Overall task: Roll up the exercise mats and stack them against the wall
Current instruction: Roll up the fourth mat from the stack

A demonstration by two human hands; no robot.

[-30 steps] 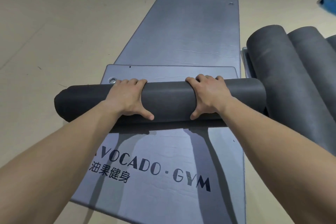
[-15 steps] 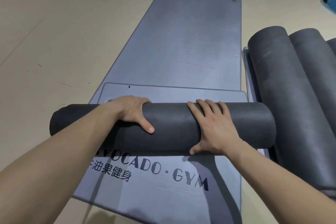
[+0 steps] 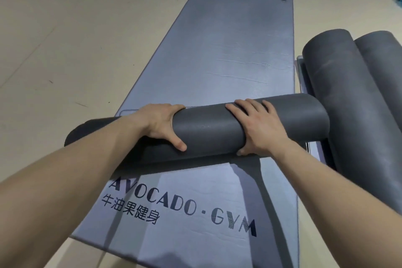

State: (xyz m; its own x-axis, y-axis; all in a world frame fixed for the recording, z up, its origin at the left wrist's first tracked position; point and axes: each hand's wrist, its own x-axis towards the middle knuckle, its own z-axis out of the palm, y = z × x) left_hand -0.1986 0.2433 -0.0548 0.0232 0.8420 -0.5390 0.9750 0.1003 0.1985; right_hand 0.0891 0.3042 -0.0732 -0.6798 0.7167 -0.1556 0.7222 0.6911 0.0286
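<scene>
Both hands clasp the dark roll (image 3: pixel 208 128). The left hand (image 3: pixel 162 124) hooks its fingers over the far side with the thumb pressed on the near face. The right hand (image 3: pixel 258 128) drapes spread fingers across the top, its thumb tucked low on the near side. The roll lies crosswise under the palms, on a flat printed mat (image 3: pixel 228 50) that stretches away beyond the fingertips and back under the forearms.

Just past the left fingers a thin unrolled strip (image 3: pixel 130 112) peeks out. It is probably the last of this mat, though the hands hide most of it. If so, this roll is nearly done.

Beside the right hand, two finished rolls (image 3: pixel 348 93) lie on another flat mat (image 3: pixel 301 72). So three are rolled or nearly rolled, and at least two are still flat. No wall shows, so the stacking appears not yet begun.
</scene>
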